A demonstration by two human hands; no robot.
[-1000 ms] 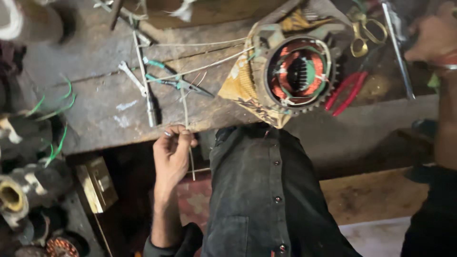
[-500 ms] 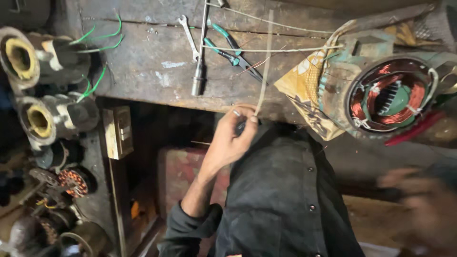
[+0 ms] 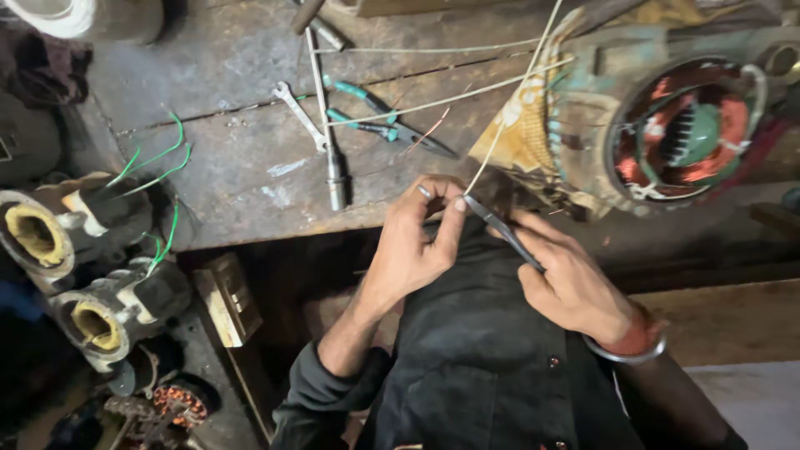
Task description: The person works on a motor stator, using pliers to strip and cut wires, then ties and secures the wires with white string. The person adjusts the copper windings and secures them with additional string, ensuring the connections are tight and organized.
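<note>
- The left hand (image 3: 417, 242) is curled narrow, its thumb and fingertips pinched on the near end of a pale cord (image 3: 508, 108); the exact point of the pinch is hidden behind the fingers.
- From that hand the cord runs up and away to the right and is cut off by the top edge of the picture.
- The right hand (image 3: 571, 283) is closed round a slim dark metal tool (image 3: 500, 227); its tip meets the cord right beside the left thumb. Most of the tool's handle is buried in the palm, so its kind is hard to make out.
- A metal bangle (image 3: 629, 354) sits on the right wrist.
- Beyond the right hand, a motor stator (image 3: 692, 133) with copper-red windings lies on the worktop (image 3: 217, 192); its right side is blurred and partly out of view.
- Beyond the left hand lie teal-handled pliers (image 3: 379, 121), a long metal rod (image 3: 329, 133) and a small spanner (image 3: 300, 115), close together; more pale cords cross above them.
- Far to the left of the left hand stand two motor bodies (image 3: 75, 267) with green wires (image 3: 158, 167), dim and partly cut off by the edge.
- Below both hands a dark buttoned garment (image 3: 483, 375) covers the person's lap.
</note>
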